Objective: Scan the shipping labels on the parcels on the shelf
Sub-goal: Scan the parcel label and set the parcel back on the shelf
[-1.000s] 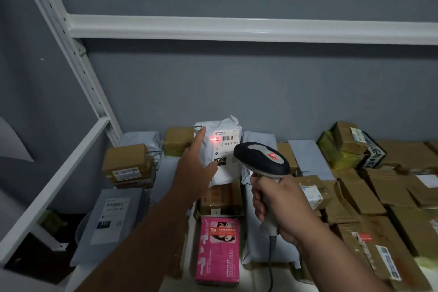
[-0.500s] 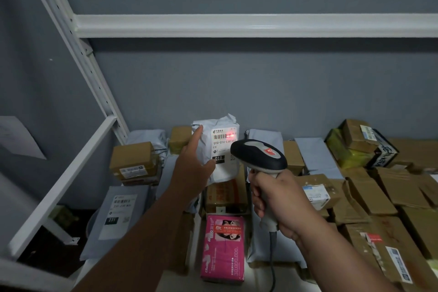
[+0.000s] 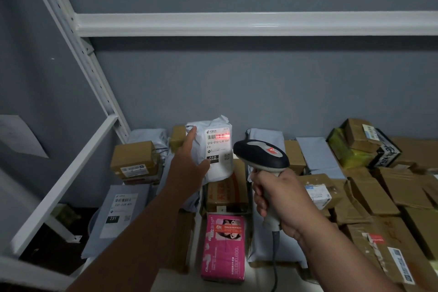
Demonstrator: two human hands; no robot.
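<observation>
Parcels crowd the shelf [image 3: 166,277] below a white crossbar [image 3: 237,24], and one white poly-bag parcel [image 3: 213,149] is held upright above the rest, its shipping label [image 3: 218,147] turned toward the camera. The left hand [image 3: 187,168] grasps this bag from its left side, index finger stretched up along the edge and thumb pressed on the front near the black "010" block. A red scan line glows across the right part of the label's barcode.

The right hand [image 3: 279,199] is clenched around the grip of a barcode scanner [image 3: 260,155], whose dark head points at the label from just beside the bag's lower right corner. Its cable [image 3: 275,258] hangs down from the grip.

Beneath the raised bag lies a brown carton with red print [image 3: 227,193], and in front of that a pink box [image 3: 225,248]. To the left a grey mailer marked "231" [image 3: 120,211] lies flat, with a small brown box [image 3: 134,159] behind it. Brown cartons [image 3: 379,197] fill the right side of the shelf.
</observation>
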